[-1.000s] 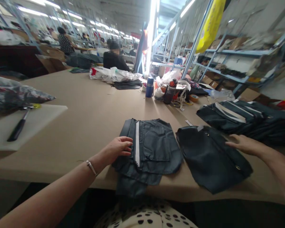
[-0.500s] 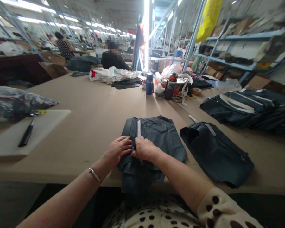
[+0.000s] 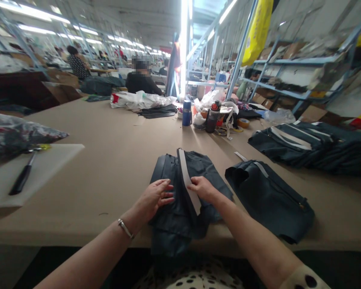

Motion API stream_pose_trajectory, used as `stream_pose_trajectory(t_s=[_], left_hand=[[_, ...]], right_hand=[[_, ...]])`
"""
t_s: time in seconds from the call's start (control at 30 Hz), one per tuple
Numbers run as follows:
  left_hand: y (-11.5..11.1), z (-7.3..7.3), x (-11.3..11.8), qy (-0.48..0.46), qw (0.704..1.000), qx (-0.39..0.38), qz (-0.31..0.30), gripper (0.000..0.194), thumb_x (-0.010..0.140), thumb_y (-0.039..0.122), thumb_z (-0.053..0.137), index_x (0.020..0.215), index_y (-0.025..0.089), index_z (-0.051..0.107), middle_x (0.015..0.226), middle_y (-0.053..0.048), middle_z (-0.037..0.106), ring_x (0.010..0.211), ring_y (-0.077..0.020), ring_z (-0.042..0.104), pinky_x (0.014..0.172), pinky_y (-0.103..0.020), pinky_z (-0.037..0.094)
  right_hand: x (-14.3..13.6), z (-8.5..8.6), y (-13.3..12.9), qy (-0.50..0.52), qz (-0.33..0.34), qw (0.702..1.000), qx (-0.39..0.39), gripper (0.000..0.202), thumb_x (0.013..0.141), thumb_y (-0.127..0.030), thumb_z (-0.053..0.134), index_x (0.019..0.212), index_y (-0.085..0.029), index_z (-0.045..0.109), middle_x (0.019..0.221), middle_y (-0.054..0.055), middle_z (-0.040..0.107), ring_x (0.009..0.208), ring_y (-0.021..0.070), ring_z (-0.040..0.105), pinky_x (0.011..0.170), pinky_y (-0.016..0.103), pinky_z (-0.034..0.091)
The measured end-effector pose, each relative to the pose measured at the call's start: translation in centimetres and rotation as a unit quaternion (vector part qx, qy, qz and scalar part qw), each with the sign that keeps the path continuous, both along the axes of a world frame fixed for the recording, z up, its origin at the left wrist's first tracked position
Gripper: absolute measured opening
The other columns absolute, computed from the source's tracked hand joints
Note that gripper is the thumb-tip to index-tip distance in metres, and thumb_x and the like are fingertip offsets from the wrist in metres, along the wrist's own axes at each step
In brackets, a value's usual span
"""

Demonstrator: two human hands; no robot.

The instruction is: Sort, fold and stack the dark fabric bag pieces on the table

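Observation:
A dark green-grey fabric piece (image 3: 174, 212) lies in front of me, its near end hanging over the table edge. A pale strip (image 3: 185, 172) runs along a fold in its middle. My right hand (image 3: 201, 188) pinches the folded edge with the strip between thumb and fingers. On the left of the fold, my left hand (image 3: 159, 196) hovers over or lightly touches the cloth, its fingers apart and holding nothing. A second dark piece with a zipper (image 3: 276, 200) lies to the right.
Stacked dark pieces (image 3: 313, 144) lie at the right. A blue flask (image 3: 187, 113) and a dark bottle (image 3: 212, 117) stand at the back. On the left, a black-handled tool (image 3: 21, 178) rests on a white board (image 3: 60, 154). A person in black (image 3: 142, 82) sits beyond the table.
My right hand has moved right and lifted the fold, so more of the pale strip shows. My left hand has come slightly away from the fold. The view has shifted a little.

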State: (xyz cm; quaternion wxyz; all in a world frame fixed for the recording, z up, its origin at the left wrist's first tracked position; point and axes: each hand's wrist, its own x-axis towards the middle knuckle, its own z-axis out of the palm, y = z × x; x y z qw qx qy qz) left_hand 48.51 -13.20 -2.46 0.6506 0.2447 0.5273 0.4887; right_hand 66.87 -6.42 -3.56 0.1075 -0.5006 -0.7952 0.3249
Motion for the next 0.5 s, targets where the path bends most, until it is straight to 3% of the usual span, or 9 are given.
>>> stream_pose_trajectory(t_s=[0.13,0.23,0.3,0.4,0.5], left_hand=[[0.6,0.8,2.0,-0.004,0.998,0.02,-0.061,0.028,0.077,0.034,0.066,0.094,0.014,0.059,0.079,-0.006,0.065,0.059,-0.0152,0.062,0.054,-0.03,0.054],[1.1,1.4,2.5,0.009,0.999,0.007,-0.053,0.019,0.075,0.027,0.066,0.085,0.012,0.059,0.065,-0.005,0.063,0.049,-0.0158,0.059,0.042,-0.026,0.049],[1.5,1.8,2.1,0.003,0.999,0.0,-0.046,0.012,0.077,0.02,0.063,0.083,0.01,0.06,0.063,-0.006,0.064,0.047,-0.0165,0.058,0.041,-0.027,0.048],[1.4,2.5,1.2,-0.026,0.999,0.008,-0.03,0.013,0.077,0.015,0.06,0.087,0.008,0.064,0.073,-0.01,0.069,0.059,-0.0186,0.064,0.06,-0.032,0.056],[-0.5,3.8,1.0,-0.108,0.993,0.04,-0.034,0.021,0.073,0.017,0.066,0.093,0.009,0.067,0.085,-0.012,0.071,0.077,-0.0213,0.067,0.079,-0.034,0.054]], right_hand=[[-0.6,0.3,-2.6,0.088,0.011,0.996,-0.02,0.015,0.073,-0.028,0.062,0.072,-0.013,0.062,0.06,-0.004,0.05,0.058,0.0076,0.042,0.051,0.017,0.029],[-1.6,0.4,-3.6,0.126,0.021,0.99,-0.054,0.022,0.064,-0.033,0.071,0.07,-0.014,0.065,0.058,-0.004,0.05,0.058,0.0085,0.044,0.051,0.018,0.03],[-1.7,0.5,-3.6,0.151,0.022,0.985,-0.086,0.027,0.068,-0.04,0.067,0.074,-0.014,0.066,0.059,-0.003,0.052,0.056,0.0091,0.045,0.051,0.019,0.033],[-0.7,1.3,-2.6,0.179,-0.008,0.98,-0.09,0.03,0.076,-0.04,0.055,0.079,-0.012,0.065,0.063,0.0,0.056,0.057,0.0105,0.047,0.052,0.02,0.036],[1.2,2.4,-0.9,0.191,-0.051,0.979,-0.042,0.022,0.067,-0.02,0.056,0.087,-0.014,0.064,0.075,0.001,0.06,0.07,0.0132,0.05,0.061,0.021,0.038]])
